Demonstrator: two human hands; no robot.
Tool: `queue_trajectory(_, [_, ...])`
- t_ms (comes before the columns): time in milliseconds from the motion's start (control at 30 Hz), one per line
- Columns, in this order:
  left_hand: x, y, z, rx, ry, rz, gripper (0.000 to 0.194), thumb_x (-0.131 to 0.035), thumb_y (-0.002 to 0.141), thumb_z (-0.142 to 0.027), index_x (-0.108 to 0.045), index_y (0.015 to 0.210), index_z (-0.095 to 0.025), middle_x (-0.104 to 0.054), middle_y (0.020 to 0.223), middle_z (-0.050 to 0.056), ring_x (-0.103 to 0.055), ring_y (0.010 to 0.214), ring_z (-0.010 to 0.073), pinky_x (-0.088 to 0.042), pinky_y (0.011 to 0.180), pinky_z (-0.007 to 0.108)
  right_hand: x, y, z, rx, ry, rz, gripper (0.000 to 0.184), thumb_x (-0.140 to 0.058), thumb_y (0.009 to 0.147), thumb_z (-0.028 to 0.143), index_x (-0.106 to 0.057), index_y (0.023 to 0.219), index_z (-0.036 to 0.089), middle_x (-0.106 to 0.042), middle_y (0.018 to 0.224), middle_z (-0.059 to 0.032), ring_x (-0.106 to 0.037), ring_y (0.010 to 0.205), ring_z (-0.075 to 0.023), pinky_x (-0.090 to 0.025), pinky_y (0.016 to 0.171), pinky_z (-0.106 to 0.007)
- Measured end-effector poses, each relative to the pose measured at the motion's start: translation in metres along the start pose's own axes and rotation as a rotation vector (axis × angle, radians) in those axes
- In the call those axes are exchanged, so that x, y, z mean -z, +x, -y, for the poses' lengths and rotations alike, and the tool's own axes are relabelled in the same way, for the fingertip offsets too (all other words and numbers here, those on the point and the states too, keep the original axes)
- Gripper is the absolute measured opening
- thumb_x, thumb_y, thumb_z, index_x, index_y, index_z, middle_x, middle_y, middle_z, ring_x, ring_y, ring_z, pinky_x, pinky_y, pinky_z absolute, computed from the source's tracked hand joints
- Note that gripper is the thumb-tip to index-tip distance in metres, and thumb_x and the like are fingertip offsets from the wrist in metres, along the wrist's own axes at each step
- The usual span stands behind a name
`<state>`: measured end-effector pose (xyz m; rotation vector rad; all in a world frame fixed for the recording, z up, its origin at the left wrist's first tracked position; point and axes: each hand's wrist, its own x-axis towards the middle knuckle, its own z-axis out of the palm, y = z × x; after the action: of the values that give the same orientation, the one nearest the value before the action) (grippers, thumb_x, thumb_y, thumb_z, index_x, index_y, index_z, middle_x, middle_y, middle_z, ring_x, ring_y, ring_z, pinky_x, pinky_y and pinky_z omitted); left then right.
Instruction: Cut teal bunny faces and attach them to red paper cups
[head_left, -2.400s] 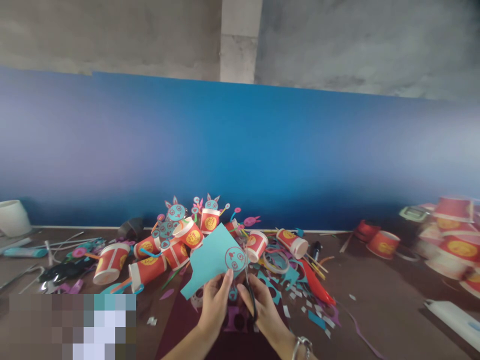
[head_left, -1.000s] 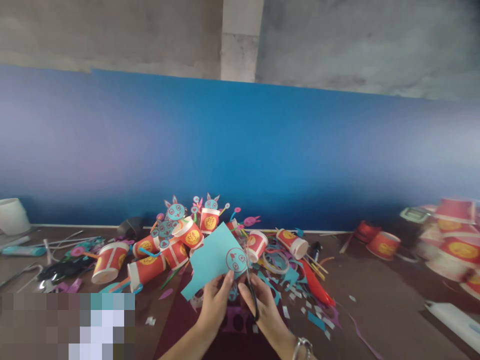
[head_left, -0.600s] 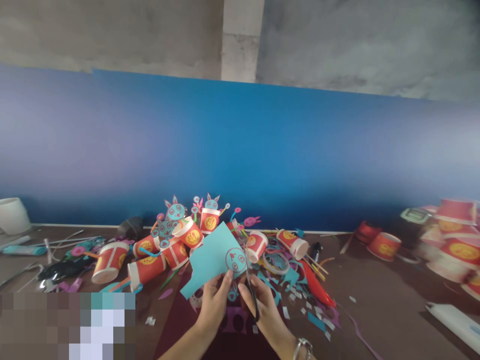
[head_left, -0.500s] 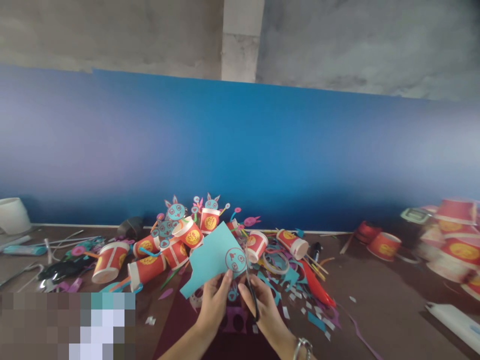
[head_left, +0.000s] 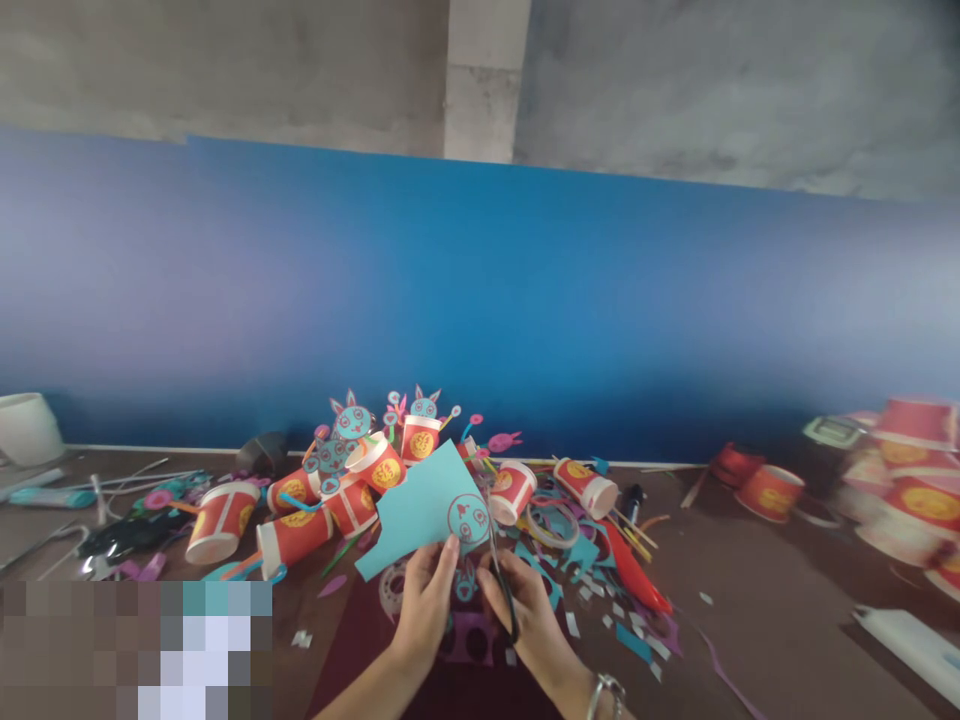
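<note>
A sheet of light blue paper (head_left: 416, 505) is pinched in my left hand (head_left: 427, 595), thumb on top. Near its right edge is a drawn round animal face (head_left: 468, 520) in a dark reddish outline. My right hand (head_left: 525, 600) is closed on a pair of scissors (head_left: 510, 600) with dark handles. The blades point upward along the right side of the drawn circle, at the paper's edge. Below and between my hands lie a small blue cut-out face (head_left: 466, 584) and purple paper with round holes (head_left: 470, 638).
Red and white paper cups (head_left: 296, 535) lie and stand across the back, some with animal faces (head_left: 351, 420). Blue paper scraps (head_left: 581, 552) and a red pointed object (head_left: 634, 570) lie to the right. Cups are stacked (head_left: 919, 490) far right, near a white object (head_left: 907, 640).
My left hand and the blue paper have shifted slightly left and up and turned a little. The right hand stays almost in place with the scissors at the circle's edge.
</note>
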<state>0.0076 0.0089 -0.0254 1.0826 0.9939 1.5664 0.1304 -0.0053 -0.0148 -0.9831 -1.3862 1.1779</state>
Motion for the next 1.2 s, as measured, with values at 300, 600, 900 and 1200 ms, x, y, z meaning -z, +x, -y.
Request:
queue_trajectory(300, [-0.001,-0.001,-0.007,0.03,-0.044,-0.071,0.035,-0.066,0.071,-0.049,-0.063,0.069,-0.014,-0.061,0.066,0.001,-0.055,0.069,0.0163,-0.045,0.07,0.024,0.0,0.001,-0.004,-0.032,-0.003,0.009,0.033,-0.068,0.073,0.045,-0.051,0.067,0.018,-0.039,0.049,0.0078,-0.032,0.041,-0.0058,-0.026,0.039,-0.019])
queue_trajectory(600, [0.0,0.0,-0.007,0.069,-0.046,-0.133,0.041,-0.069,0.064,-0.054,-0.066,0.073,-0.014,-0.065,0.07,0.002,-0.058,0.074,0.0178,-0.046,0.073,0.025,0.0,0.001,-0.01,-0.063,0.002,0.004,0.031,-0.069,0.072,0.044,-0.052,0.069,0.018,-0.039,0.046,0.0085,-0.033,0.037,-0.0056,-0.026,0.036,-0.018])
queue_trajectory(900, [-0.001,0.0,-0.004,0.002,0.046,-0.141,0.042,-0.065,0.066,-0.057,-0.054,0.06,-0.017,-0.051,0.059,-0.002,-0.049,0.061,0.0136,-0.044,0.059,0.022,-0.001,0.001,-0.005,-0.026,0.019,-0.005,0.031,-0.069,0.072,0.043,-0.054,0.068,0.017,-0.041,0.051,0.0068,-0.034,0.043,-0.006,-0.03,0.041,-0.018])
queue_trajectory(1200, [0.0,0.001,-0.001,-0.038,0.111,-0.136,0.045,-0.06,0.07,-0.058,-0.044,0.056,-0.019,-0.039,0.056,-0.005,-0.038,0.055,0.0108,-0.038,0.053,0.021,0.004,0.002,-0.01,-0.013,0.039,0.012,0.029,-0.071,0.071,0.04,-0.055,0.07,0.016,-0.04,0.051,0.0072,-0.034,0.044,-0.0057,-0.029,0.041,-0.018])
